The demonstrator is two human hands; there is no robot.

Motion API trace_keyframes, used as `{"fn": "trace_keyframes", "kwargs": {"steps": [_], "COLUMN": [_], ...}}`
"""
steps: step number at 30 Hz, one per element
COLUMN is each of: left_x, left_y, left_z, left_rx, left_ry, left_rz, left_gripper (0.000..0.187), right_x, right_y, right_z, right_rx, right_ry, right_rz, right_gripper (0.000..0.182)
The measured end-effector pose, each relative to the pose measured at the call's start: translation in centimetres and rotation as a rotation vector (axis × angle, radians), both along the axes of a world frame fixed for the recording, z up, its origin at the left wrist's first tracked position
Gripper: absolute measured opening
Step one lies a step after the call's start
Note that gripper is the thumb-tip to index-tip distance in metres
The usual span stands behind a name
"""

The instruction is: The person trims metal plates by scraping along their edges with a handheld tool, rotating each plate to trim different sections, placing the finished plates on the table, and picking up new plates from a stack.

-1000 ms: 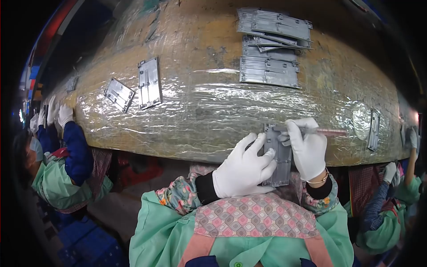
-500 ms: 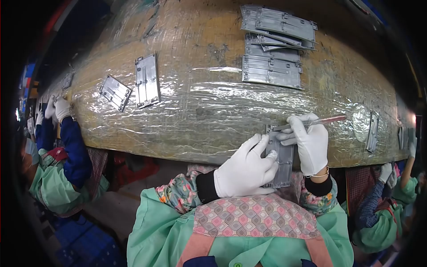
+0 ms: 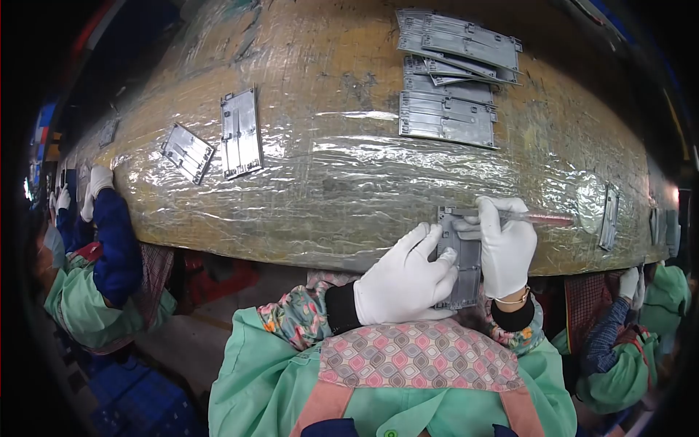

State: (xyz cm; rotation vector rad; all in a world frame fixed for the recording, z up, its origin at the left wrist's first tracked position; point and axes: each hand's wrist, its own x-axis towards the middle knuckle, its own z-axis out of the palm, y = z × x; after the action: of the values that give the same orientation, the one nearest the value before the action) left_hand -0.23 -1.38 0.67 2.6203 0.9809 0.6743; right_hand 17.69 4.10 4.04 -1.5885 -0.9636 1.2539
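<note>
My left hand [image 3: 404, 280], in a white glove, grips a narrow grey plastic panel [image 3: 466, 273] by its left side, thumb and fingers over its face. The panel is held near the table's front edge, close to my apron, with small clips at its top end. In my gloved right hand [image 3: 507, 244] is a slim knife-like tool [image 3: 551, 218] with a reddish handle pointing right. Its thin metal end reaches left to the panel's top end, partly hidden by my fingers.
Several similar grey panels [image 3: 448, 116] lie in an overlapping pile at the back. Two loose panels [image 3: 241, 132] rest to the left, another [image 3: 609, 217] at the right. The table [image 3: 291, 197] is covered in shiny film. Gloved co-workers [image 3: 109, 240] sit on both sides.
My right hand has shifted slightly down, and the tool's handle now tilts lower to the right. My left hand keeps its grip on the panel. The left co-worker's hands have moved.
</note>
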Motion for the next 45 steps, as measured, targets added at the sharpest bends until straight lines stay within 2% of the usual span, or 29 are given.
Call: {"fn": "trace_keyframes", "kwargs": {"steps": [4, 15, 22, 28, 36, 45], "left_x": [-0.1, -0.5, -0.4, -0.5, -0.5, -0.5], "left_y": [0.1, 0.4, 0.3, 0.4, 0.3, 0.4], "left_z": [-0.1, 0.2, 0.2, 0.2, -0.1, 0.5], "left_rx": [-0.006, -0.013, -0.009, -0.017, 0.019, -0.018], "left_ry": [0.005, 0.058, 0.013, 0.012, 0.032, -0.009], "left_rz": [-0.008, -0.063, -0.048, -0.053, -0.058, -0.044], "left_gripper": [0.07, 0.072, 0.071, 0.071, 0.071, 0.07], "right_x": [-0.2, 1.9, 3.4, 3.9, 2.9, 2.6], "right_y": [0.4, 2.7, 5.3, 6.2, 4.2, 4.3], "right_z": [0.7, 1.4, 1.9, 1.9, 1.8, 1.6], "right_rx": [-0.054, -0.164, -0.273, -0.329, -0.24, -0.24], "right_ry": [0.005, 0.009, 0.1, 0.106, 0.057, 0.058], "right_rz": [-0.003, 0.207, 0.473, 0.588, 0.346, 0.383], "right_gripper": [0.017, 0.018, 0.021, 0.022, 0.022, 0.023]}}
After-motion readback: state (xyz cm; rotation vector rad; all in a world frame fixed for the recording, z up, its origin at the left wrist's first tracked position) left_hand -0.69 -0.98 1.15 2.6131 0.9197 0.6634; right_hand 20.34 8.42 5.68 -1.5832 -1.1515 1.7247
